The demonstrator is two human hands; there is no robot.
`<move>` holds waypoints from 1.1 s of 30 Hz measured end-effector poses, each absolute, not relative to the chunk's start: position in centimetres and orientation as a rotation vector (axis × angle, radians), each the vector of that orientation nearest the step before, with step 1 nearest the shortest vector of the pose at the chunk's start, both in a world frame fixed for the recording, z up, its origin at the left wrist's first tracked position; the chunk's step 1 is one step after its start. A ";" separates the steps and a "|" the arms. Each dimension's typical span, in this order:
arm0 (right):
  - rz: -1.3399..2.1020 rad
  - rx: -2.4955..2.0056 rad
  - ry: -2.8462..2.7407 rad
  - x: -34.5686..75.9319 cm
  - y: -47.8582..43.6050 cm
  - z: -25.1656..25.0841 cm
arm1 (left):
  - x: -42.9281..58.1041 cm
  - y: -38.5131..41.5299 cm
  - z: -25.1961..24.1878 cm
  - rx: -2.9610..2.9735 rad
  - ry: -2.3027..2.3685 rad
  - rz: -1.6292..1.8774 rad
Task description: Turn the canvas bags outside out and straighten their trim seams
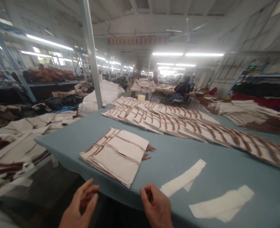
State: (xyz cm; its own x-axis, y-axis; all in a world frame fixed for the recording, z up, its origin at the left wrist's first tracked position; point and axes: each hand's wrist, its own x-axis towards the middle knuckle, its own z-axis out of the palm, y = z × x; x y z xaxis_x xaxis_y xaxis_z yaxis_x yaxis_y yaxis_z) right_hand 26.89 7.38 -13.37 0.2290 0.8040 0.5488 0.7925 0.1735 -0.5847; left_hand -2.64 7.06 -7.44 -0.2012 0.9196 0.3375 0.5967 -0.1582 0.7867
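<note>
My left hand point(80, 205) is held off the table's front edge, its fingers half bent and apart from the thumb, holding nothing. Over the edge farther right, my right hand point(157, 205) is curled with its fingertips drawn in, and nothing shows in it. Nearest to both is a small stack of cream fabric pieces point(122, 155) with brown trim lines, lying flat and slightly fanned to the left. Brown fringe ends point(149, 152) stick out from its right side. Neither hand touches the stack. White strips point(184, 179) lie to the right of my right hand.
More white strips point(222, 202) rest on the blue-covered table point(66, 139). Long overlapping rows of cream and brown pieces point(178, 123) run along its far side. A metal post point(92, 53) rises at the far left edge. Fabric heaps point(35, 129) lie left; a person point(184, 87) sits behind.
</note>
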 end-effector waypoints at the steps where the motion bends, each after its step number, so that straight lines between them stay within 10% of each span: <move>1: 0.030 -1.607 -1.536 26.9 7.4 -13.3 | -3.1 9.3 -7.3 1.912 1.877 1.344; 19: -0.048 -1.315 -2.076 22.4 15.8 -6.5 | -0.4 18.1 -13.4 2.194 1.861 1.855; 33: 0.775 -1.378 -1.859 22.8 18.0 -7.4 | -2.0 18.4 -14.6 2.182 1.904 1.812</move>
